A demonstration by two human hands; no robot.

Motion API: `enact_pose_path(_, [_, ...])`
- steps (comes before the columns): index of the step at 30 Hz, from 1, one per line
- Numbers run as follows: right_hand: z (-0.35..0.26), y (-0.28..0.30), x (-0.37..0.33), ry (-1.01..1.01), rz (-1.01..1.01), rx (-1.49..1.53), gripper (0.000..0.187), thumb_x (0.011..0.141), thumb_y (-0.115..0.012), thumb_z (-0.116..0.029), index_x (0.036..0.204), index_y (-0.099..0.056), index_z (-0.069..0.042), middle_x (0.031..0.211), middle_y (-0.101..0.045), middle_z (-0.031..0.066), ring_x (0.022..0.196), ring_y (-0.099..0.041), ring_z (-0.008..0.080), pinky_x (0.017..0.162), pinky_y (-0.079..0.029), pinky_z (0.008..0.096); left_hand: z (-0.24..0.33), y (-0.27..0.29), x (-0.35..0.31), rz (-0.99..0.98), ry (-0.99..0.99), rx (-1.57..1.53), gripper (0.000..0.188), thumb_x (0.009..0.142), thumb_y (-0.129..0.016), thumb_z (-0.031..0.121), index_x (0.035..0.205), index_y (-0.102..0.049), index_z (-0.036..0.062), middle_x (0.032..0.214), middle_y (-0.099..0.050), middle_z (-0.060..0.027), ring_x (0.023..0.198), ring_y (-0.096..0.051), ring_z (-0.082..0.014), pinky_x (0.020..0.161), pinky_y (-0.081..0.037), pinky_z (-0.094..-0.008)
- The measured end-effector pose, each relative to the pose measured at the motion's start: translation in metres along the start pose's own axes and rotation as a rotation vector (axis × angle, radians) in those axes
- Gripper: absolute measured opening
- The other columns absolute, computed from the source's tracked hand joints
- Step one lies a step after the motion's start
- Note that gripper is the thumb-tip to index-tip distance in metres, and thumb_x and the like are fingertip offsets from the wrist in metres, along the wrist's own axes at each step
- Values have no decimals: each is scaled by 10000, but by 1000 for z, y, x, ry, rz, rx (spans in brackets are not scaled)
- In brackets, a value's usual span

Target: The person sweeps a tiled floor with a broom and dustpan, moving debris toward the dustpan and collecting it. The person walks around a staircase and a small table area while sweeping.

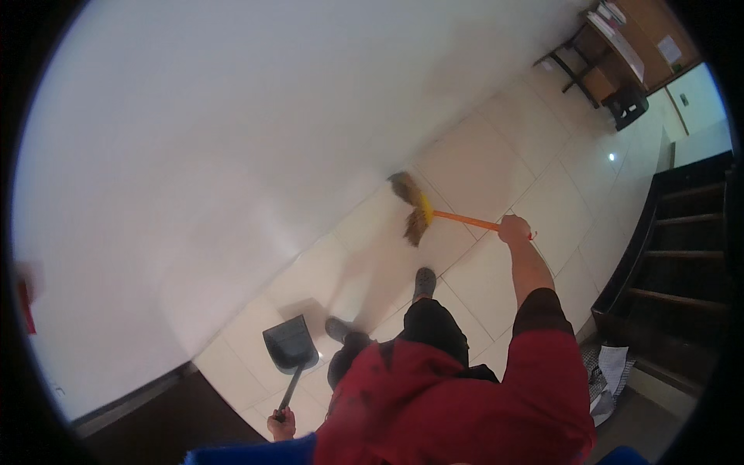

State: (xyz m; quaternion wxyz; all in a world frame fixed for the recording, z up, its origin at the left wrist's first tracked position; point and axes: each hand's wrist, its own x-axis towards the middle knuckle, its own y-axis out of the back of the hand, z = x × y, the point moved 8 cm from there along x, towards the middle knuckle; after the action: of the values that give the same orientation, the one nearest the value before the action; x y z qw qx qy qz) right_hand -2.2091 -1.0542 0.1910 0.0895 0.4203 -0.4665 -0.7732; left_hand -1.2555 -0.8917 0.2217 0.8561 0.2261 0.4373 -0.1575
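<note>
My right hand (514,229) is closed around the orange handle of a broom (465,221). The broom has a yellow collar and brown bristles, spread in two tufts close to the foot of the white wall. Lower left, my left hand (281,425) grips the handle of a dark grey dustpan (291,345). Its pan points away from me, near the wall; whether it touches the floor I cannot tell. My grey shoes stand on the tiles between the dustpan and the broom.
A white wall (217,155) runs along the left. Dark stairs (674,256) rise at the right, with papers (612,368) near their foot. At the far right stand a desk (612,46) and a black chair (626,107). A dark brown surface (170,426) borders the lower left.
</note>
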Motion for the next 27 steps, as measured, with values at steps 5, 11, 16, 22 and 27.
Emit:
enact_pose_path(5, [102, -23, 10, -209, -26, 119, 200, 852, -543, -155, 987, -653, -57, 989, -663, 123, 897, -660, 270, 750, -546, 364, 29, -79, -23, -65, -41, 81, 204, 871, -398, 230, 902, -557, 106, 781, -583, -58, 750, -636, -258, 653, -533, -385])
enact_pose_path(11, [182, -22, -17, -267, -37, 135, 181, 861, -542, -166, 948, -658, -59, 897, -665, 115, 853, -660, 267, 714, -544, 365, 4, -192, -49, -145, -6, 206, 187, 857, -370, 170, 888, -526, 72, 811, -588, -107, 763, -631, -246, 690, -527, -358])
enact_pose_path(16, [172, -4, -85, -104, 17, 168, 188, 832, -580, -232, 925, -668, -94, 852, -660, 112, 827, -644, 288, 700, -520, 415, -1, -278, -3, -184, 73, 280, 237, 880, -354, 233, 805, -539, 105, 730, -566, -103, 707, -611, -254, 640, -520, -397])
enact_pose_path(22, [107, 24, -79, 89, -92, 124, 171, 765, -616, -201, 854, -694, -77, 861, -679, 111, 827, -666, 275, 695, -541, 406, -41, -383, -50, -292, 48, 414, 162, 870, -360, 184, 873, -485, 80, 752, -526, -96, 704, -575, -259, 615, -492, -382])
enact_pose_path(27, [52, 5, 34, 226, -142, 140, 173, 750, -619, -171, 858, -703, -66, 847, -686, 116, 803, -675, 267, 660, -540, 418, -58, -420, -59, -296, -99, 613, 190, 882, -370, 158, 982, -443, 14, 816, -508, -129, 733, -565, -269, 614, -491, -393])
